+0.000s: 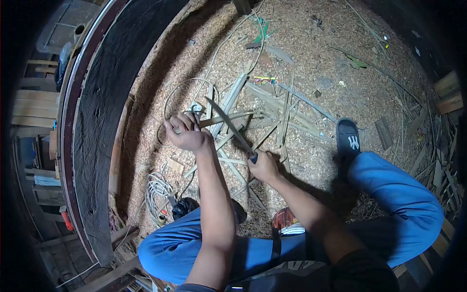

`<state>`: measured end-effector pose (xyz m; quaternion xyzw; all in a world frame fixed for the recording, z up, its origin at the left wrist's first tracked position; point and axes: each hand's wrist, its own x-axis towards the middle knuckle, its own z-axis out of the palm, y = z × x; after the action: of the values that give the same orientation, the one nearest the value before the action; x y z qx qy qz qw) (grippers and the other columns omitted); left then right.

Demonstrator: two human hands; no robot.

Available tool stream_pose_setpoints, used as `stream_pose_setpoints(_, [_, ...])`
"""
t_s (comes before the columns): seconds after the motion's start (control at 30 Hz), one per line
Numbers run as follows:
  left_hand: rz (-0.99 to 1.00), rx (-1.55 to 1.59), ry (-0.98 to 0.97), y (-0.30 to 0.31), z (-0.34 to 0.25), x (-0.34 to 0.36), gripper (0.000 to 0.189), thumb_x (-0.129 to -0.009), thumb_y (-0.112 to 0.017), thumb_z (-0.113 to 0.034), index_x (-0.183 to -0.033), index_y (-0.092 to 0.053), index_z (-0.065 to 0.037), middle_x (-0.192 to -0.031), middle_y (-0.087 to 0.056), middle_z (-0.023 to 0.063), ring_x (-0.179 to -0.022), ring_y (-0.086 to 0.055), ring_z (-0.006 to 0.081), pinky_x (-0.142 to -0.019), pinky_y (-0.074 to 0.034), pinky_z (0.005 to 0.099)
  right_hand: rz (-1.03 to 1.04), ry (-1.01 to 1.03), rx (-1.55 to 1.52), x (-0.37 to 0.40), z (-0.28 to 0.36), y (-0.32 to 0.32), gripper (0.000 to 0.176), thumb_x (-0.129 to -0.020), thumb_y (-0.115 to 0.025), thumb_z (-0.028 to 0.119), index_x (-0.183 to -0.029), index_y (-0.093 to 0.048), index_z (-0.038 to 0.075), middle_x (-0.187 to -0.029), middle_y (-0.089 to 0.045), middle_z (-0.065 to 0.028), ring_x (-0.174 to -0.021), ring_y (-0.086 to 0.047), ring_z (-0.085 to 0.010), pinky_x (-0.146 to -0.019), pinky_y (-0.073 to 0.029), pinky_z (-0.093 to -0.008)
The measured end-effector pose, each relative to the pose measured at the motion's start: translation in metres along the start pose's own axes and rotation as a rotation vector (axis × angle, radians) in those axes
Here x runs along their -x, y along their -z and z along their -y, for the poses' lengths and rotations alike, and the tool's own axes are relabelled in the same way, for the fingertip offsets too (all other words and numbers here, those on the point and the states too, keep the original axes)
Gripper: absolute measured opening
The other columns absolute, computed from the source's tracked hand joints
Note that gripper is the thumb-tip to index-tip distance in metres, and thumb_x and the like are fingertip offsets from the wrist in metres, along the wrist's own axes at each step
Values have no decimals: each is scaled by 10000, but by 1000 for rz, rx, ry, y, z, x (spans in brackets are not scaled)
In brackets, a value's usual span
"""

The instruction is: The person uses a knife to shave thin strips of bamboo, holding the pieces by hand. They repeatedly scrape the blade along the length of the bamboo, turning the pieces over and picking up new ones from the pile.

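My left hand (184, 132) grips one end of a thin bamboo strip (228, 117) that points right, just above the sawdust floor. My right hand (263, 165) is closed on the dark handle of a long knife (228, 125). The blade runs up and left from that hand and lies against the strip near my left hand. Several split bamboo slats (272, 104) are scattered on the floor right behind both hands.
I sit with blue trousers, my right foot in a black slipper (348, 137). A big dark curved rim (99, 112) arcs along the left. A coil of white cord (156, 191) lies by my left knee. Wood offcuts (447, 92) stack at the right edge.
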<state>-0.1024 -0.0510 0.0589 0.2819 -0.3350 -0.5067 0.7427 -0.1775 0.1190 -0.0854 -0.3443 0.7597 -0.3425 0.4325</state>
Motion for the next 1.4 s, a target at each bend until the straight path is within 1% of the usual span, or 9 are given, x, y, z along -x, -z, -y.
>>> stream_pose_setpoints(0.07, [16,24,-16,17,0,-4,475,-1043,-219,-318,-595,-250,-165,-480,-223,-14,-403,-185,115,-383,-202,255,-2,-235,22,-7,-2,-5,281,-795,-679,232,-795,-654,-48,-819,-661,-294,-826,-680,-415,-733,-540,-464])
stream_pose_setpoints(0.3, [27,6,-29,-2,-1,0,466,-1041,-230,-313,-601,-253,-161,-485,-219,-12,-407,-170,115,-392,-201,248,15,-14,64,7,2,8,229,-800,-668,192,-851,-687,-30,-873,-680,-282,-880,-679,-414,-774,-537,-466])
stream_pose_setpoints(0.37, [32,68,7,0,-4,2,458,-1041,-231,-298,-605,-261,-160,-483,-216,-11,-403,-172,113,-391,-198,249,63,-311,79,-11,-10,6,270,-786,-687,214,-813,-665,-54,-846,-669,-295,-843,-680,-417,-766,-531,-460])
stream_pose_setpoints(0.57, [50,-11,-54,-7,2,2,454,-1038,-252,-286,-604,-254,-156,-482,-233,-4,-393,-186,125,-386,-204,265,46,-152,166,5,-1,12,268,-799,-682,197,-948,-687,-26,-918,-690,-269,-916,-681,-404,-803,-542,-444])
stream_pose_setpoints(0.63, [-14,15,-34,-8,1,5,451,-1038,-251,-277,-604,-259,-156,-479,-239,-2,-390,-188,120,-381,-207,262,78,-376,114,0,-5,14,277,-805,-679,198,-963,-675,-30,-903,-691,-263,-904,-680,-405,-805,-542,-445])
stream_pose_setpoints(0.8, [99,46,-37,-6,7,4,448,-1039,-265,-291,-615,-275,-147,-484,-232,4,-411,-196,133,-414,-199,273,28,-212,127,17,9,20,250,-788,-693,192,-871,-681,-44,-881,-684,-269,-878,-697,-381,-785,-541,-446])
stream_pose_setpoints(0.9, [44,39,-20,-8,3,5,462,-1036,-263,-309,-603,-264,-148,-472,-210,0,-411,-180,133,-409,-188,279,109,-423,89,3,-11,15,263,-788,-684,200,-875,-679,-49,-894,-685,-269,-893,-694,-385,-801,-540,-442])
stream_pose_setpoints(1.27, [334,234,355,25,-3,-20,449,-957,-393,-336,-557,-282,-165,-451,-224,-9,-407,-197,140,-430,-196,294,35,125,-114,36,63,11,221,-785,-675,177,-822,-658,-40,-710,-650,-247,-722,-674,-407,-664,-510,-470])
stream_pose_setpoints(1.4, [445,216,319,25,-10,-22,476,-960,-382,-343,-527,-291,-169,-440,-241,-11,-369,-196,141,-409,-222,276,-14,-129,-35,19,-6,-6,246,-792,-685,195,-813,-657,-49,-702,-648,-248,-722,-680,-394,-654,-515,-461])
